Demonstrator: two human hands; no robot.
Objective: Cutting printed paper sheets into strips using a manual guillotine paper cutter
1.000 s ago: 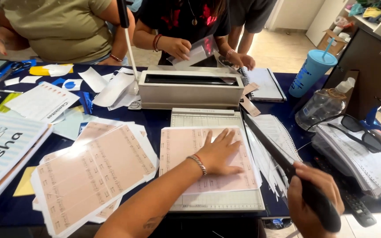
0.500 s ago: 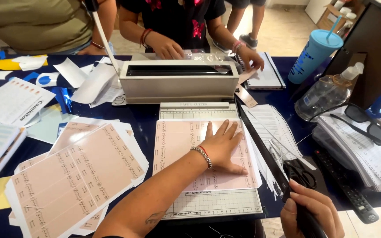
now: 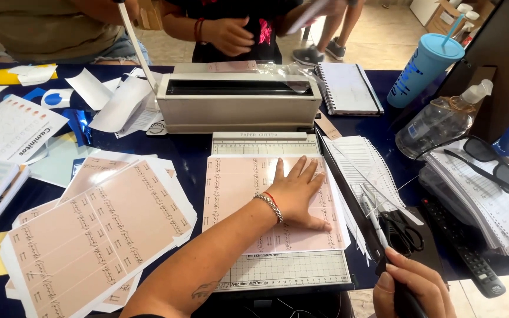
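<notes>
Pink printed sheet [image 3: 248, 194] is lying flat on the paper cutter's gridded bed [image 3: 284, 271], its right edge sitting along the blade line. Left hand [image 3: 298, 194] is pressing it down, open palm, fingers spread, gripping nothing. Right hand [image 3: 410, 288] is wrapping closed around the black handle of the cutter arm [image 3: 349, 194], which is looking lowered along the sheet edge; whether this cut is finished cannot be told. Stack of matching pink sheets [image 3: 89, 235] is waiting uncut at left, while trimmed white strips [image 3: 360, 165] are lying right of the blade.
</notes>
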